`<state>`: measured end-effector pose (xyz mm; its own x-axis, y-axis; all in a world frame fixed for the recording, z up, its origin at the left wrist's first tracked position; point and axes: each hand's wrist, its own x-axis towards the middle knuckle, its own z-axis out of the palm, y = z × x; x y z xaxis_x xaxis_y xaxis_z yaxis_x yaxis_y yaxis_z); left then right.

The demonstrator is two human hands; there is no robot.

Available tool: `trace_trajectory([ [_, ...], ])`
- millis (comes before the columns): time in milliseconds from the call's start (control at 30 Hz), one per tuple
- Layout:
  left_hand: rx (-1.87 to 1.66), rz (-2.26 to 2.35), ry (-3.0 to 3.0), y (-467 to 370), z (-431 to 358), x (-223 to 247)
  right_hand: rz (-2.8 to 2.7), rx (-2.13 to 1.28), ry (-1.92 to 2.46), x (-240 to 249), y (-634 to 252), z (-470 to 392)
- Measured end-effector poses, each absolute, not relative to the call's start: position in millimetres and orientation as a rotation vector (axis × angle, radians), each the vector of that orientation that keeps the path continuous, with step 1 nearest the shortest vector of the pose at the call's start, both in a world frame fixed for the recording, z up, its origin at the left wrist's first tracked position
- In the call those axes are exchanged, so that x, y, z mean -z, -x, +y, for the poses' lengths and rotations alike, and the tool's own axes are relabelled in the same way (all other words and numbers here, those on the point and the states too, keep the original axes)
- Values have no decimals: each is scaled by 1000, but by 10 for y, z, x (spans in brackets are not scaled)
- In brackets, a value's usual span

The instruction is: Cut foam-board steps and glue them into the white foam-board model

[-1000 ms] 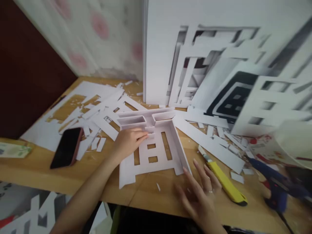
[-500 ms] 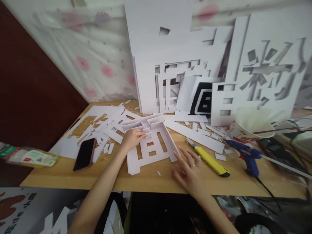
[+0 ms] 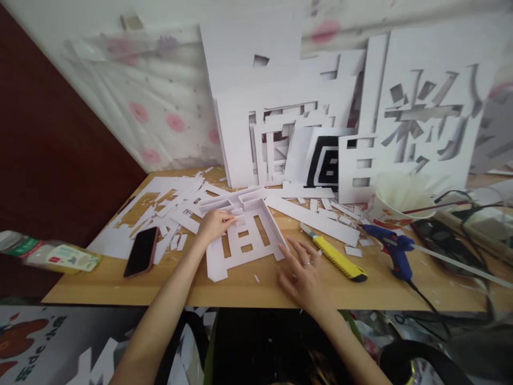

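Observation:
A white foam-board character [image 3: 237,261] with raised side walls and cut-out windows lies on the wooden table in front of me. My left hand [image 3: 213,227] is at its upper left, thumb and fingers pinched on a small white foam-board strip [image 3: 239,219] that stands against the character's face. Part of that strip is hidden by the fingers. My right hand [image 3: 303,271], wearing a ring, holds nothing. Its fingers are apart, and the fingertips are by the lower end of the right wall; whether they touch it I cannot tell.
A yellow utility knife [image 3: 339,258] and a blue glue gun [image 3: 395,247] lie to the right, near a paper bucket [image 3: 387,213]. On the left are a phone [image 3: 141,251], a bottle [image 3: 60,256] and white offcuts [image 3: 160,206]. Cut-out boards [image 3: 236,133] lean against the wall.
The camera view has shifted slightly, so the background sits further left. Both hands keep nearly the same place at the character, the left still pinching the strip.

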<state>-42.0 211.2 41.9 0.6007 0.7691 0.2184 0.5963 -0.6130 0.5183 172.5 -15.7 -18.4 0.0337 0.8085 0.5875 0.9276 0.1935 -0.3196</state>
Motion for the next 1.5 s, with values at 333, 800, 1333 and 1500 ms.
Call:
trace_trajectory([
  [333, -618, 1075, -2448, 420, 2107, -427, -1785, 210, 1652, 201, -1720, -148],
  [800, -634, 1082, -2396, 422, 2099, -450, -1773, 182, 1666, 210, -1718, -128],
  [1333, -702, 1108, -2349, 403, 2105, -455, -1729, 184, 1681, 191, -1706, -125],
  [1500, -683, 1105, -2356, 396, 2093, -465, -1733, 165, 1694, 191, -1705, -119],
])
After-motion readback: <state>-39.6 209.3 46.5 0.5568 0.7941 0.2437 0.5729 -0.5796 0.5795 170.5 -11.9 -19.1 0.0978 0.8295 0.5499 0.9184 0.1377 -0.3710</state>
